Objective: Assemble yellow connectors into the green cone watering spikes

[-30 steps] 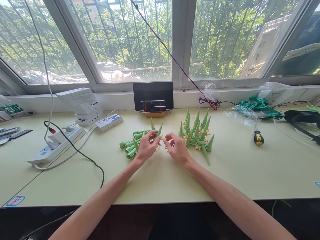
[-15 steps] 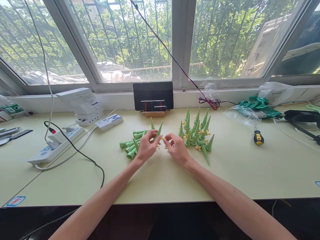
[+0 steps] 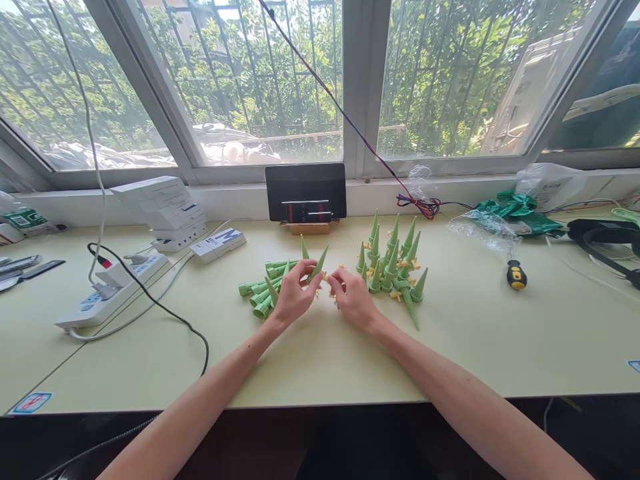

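Observation:
My left hand [image 3: 295, 293] is closed around a green plastic watering spike [image 3: 320, 261], its point tilted up and to the right. Against it, my right hand [image 3: 354, 297] pinches a small yellow valve [image 3: 325, 276] at the spike's base; whether the two parts are joined cannot be made out. Other small yellow valves [image 3: 341, 267] lie around my fingers, partly hidden. Left of my left hand, several green spikes [image 3: 261, 291] lie in a pile with open ends facing left. Right of my right hand stands a cluster of green spikes [image 3: 393, 265] with yellow valves fitted, one lying point forward.
A dark tablet with a phone [image 3: 309, 212] leans at the back on a cardboard stand. To the left are a power strip [image 3: 113, 293], cables and white boxes [image 3: 219, 245]. A screwdriver [image 3: 516, 275], green plastic packaging [image 3: 520, 215] and headphones [image 3: 613, 243] lie to the right.
My right fingers have curled in and shifted slightly, uncovering a yellow valve behind them. The spike in my left hand tilts a little more to the right.

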The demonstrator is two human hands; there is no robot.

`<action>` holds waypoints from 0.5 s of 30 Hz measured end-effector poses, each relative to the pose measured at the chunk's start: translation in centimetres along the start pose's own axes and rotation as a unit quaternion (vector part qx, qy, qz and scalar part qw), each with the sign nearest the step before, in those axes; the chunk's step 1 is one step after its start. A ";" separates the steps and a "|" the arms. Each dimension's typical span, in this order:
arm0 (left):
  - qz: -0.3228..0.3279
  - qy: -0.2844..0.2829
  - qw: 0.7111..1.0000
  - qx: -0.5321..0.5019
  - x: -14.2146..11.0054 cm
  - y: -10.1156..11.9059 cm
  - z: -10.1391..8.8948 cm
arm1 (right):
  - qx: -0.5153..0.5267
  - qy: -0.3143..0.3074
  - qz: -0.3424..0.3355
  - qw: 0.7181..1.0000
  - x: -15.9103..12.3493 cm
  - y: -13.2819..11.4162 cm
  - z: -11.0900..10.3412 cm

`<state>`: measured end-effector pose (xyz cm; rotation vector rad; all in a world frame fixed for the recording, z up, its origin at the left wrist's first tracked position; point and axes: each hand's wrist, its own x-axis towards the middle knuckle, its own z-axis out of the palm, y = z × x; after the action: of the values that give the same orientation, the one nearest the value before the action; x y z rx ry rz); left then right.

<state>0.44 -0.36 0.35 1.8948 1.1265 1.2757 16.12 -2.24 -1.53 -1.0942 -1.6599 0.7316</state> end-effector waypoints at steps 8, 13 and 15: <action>-0.004 0.005 1.000 -0.003 -0.1 0.4 0.0 | 0.011 0.010 0.004 1.000 0.0 -0.2 -0.1; -0.011 0.003 1.000 -0.008 0.0 0.4 0.0 | 0.015 0.009 0.000 1.000 0.0 -0.2 -0.1; -0.011 0.002 1.000 -0.009 0.0 0.3 0.0 | 0.015 0.009 -0.002 1.000 0.0 -0.1 -0.1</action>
<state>0.52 -0.52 0.54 1.8636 1.1308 1.2740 16.21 -2.31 -1.38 -1.0726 -1.6306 0.7387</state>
